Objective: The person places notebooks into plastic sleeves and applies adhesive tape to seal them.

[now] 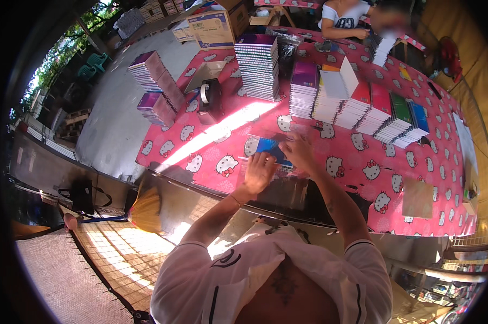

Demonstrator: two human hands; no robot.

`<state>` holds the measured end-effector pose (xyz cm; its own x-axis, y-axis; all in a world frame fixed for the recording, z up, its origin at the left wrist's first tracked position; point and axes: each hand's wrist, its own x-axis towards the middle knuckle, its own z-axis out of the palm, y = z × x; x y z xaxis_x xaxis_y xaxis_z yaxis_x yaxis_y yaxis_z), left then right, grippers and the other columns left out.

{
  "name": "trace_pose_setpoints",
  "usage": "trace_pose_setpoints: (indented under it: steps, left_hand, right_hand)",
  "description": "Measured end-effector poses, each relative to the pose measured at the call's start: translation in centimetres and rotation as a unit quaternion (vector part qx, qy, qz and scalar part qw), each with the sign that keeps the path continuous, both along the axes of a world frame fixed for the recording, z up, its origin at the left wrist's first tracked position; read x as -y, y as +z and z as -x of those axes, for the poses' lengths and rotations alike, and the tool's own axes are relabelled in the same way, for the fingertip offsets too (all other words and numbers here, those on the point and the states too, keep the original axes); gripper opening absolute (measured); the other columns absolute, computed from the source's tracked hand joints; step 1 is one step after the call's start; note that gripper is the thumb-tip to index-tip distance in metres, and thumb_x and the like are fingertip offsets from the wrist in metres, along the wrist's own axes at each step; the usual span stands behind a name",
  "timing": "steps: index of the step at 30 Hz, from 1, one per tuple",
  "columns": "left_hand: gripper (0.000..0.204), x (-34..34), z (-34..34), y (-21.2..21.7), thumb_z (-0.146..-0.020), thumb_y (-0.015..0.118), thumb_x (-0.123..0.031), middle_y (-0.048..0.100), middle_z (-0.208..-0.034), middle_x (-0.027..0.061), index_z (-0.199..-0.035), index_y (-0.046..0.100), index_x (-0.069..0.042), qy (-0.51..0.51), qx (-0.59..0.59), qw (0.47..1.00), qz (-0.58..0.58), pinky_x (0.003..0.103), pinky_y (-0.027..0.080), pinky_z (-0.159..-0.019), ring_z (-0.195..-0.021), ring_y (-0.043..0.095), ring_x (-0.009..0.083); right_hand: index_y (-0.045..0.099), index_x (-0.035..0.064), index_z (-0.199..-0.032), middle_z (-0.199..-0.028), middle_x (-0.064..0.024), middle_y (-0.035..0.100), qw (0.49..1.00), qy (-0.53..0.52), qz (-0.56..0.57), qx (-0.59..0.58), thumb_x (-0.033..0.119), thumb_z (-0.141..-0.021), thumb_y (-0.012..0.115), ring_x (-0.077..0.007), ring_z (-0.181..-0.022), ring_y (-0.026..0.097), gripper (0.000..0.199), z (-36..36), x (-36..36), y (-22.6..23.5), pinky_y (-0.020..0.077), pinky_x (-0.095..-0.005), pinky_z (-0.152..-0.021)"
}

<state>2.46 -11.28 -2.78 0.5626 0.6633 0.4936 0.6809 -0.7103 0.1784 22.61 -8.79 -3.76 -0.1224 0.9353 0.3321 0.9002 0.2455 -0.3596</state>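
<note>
Pink patterned cloth covered the table (pixel 330 178), giving a flat surface for sorting stock. A blue notebook (pixel 271 148) lay near the table's front edge, directly before the person, apparently inside a clear plastic sleeve (pixel 265 170) that spread toward them. The left hand (pixel 259 171) rested flat on the sleeve just below the notebook, fingers spread, seemingly pinning it in place. The right hand (pixel 299 152) sat at the notebook's right edge, fingers bent over it; whether it gripped the cover could not be told. Stacks of spiral notebooks (pixel 257 65) stood behind, and a slanted row of coloured notebooks (pixel 379 113) lay to the right, within reach. A tape dispenser (pixel 209 97) stood well apart on the left.
</note>
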Motion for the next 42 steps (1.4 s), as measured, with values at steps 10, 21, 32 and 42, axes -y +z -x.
trace_pose_setpoints:
  steps: [10, 21, 32, 42]
  left_hand:
    - [0.029, -3.1, 2.9, 2.1, -0.105, 0.049, -0.014, 0.067, -0.107, 0.022, -0.127, 0.055, 0.005, -0.037, 0.307, 0.9, 0.306, 0.035, 0.051, -0.085, -0.094, 0.067, 0.0278]
    - [0.042, -23.1, 20.7, 0.0, -0.09, 0.072, -0.027, 0.066, -0.099, 0.0162, -0.122, 0.063, 0.0, 0.296, 0.32, 0.881, 0.182, 0.036, 0.055, -0.069, -0.077, 0.064, 0.0244]
    - [0.015, -23.3, 21.5, -5.8, -0.085, 0.071, -0.024, 0.073, -0.085, 0.0027, -0.097, 0.071, -0.015, 0.226, 0.583, 0.648, 0.436, 0.035, 0.049, -0.065, -0.083, 0.071, 0.0225]
    - [0.019, -13.0, 12.4, 7.2, -0.093, 0.06, 0.008, 0.069, -0.092, 0.0012, -0.107, 0.067, -0.003, -0.198, 0.331, 0.8, 0.46, 0.03, 0.052, -0.079, -0.087, 0.063, 0.0099]
  right_hand:
    - [0.054, 0.0123, -0.145, -0.117, -0.0245, 0.068, 0.779, 0.053, 0.467, -0.415, 0.084, -0.091, 0.02, -0.0242, -0.1, 0.07, 0.096, -6.7, -3.3, 5.4, 0.0504, -0.0367, -0.095]
    - [0.073, 0.0151, -0.106, -0.142, -0.0068, 0.053, 0.984, 0.168, -0.033, -0.057, 0.023, -0.085, 0.074, -0.0299, -0.13, 0.05, 0.022, 1.5, 3.9, 15.6, 0.0302, -0.0495, -0.114]
    - [0.07, 0.0117, -0.114, -0.125, -0.0055, 0.062, 0.991, 0.099, -0.085, -0.006, 0.028, -0.083, 0.075, -0.0254, -0.119, 0.056, 0.035, 6.8, 3.5, 15.1, 0.0355, -0.0476, -0.107]
    - [0.073, 0.0138, -0.109, -0.1, -0.0011, 0.07, 0.994, 0.033, -0.094, 0.049, 0.044, -0.08, 0.075, -0.0235, -0.103, 0.063, 0.042, 7.1, 3.7, 12.9, 0.0364, -0.0438, -0.099]
